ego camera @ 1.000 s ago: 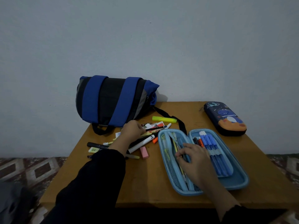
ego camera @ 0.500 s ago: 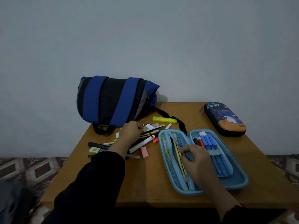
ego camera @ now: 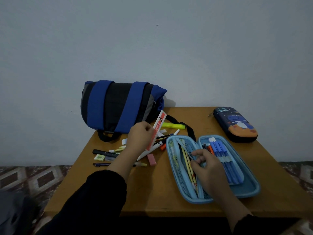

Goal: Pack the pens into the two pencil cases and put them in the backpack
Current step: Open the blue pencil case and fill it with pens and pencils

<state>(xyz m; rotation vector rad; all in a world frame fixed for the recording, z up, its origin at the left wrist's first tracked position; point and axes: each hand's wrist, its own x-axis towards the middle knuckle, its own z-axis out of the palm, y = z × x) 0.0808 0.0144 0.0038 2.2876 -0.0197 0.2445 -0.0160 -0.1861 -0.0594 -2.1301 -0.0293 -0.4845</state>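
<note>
An open light-blue pencil case [ego camera: 250, 189] lies on the table with blue pens [ego camera: 223, 156] in its right half and yellow pencils [ego camera: 188, 161] under mesh in its left half. My right hand [ego camera: 206, 165] pinches the edge of the mesh pocket. My left hand [ego camera: 140, 136] grips a red and white ruler [ego camera: 157, 128], lifted above a pile of loose pens [ego camera: 152, 148]. A closed dark-blue pencil case [ego camera: 235, 124] sits at the back right. The blue and black backpack [ego camera: 118, 106] lies at the back left.
A yellow highlighter [ego camera: 174, 125] lies near the backpack strap [ego camera: 189, 133]. A pink eraser [ego camera: 151, 159], a green eraser [ego camera: 100, 157] and a black marker [ego camera: 101, 152] lie on the wooden table [ego camera: 152, 192]. A wall stands right behind the table.
My left hand has picked the ruler out of the pile and raised it. My right hand moved from lying on the case to pinching the mesh pocket's edge.
</note>
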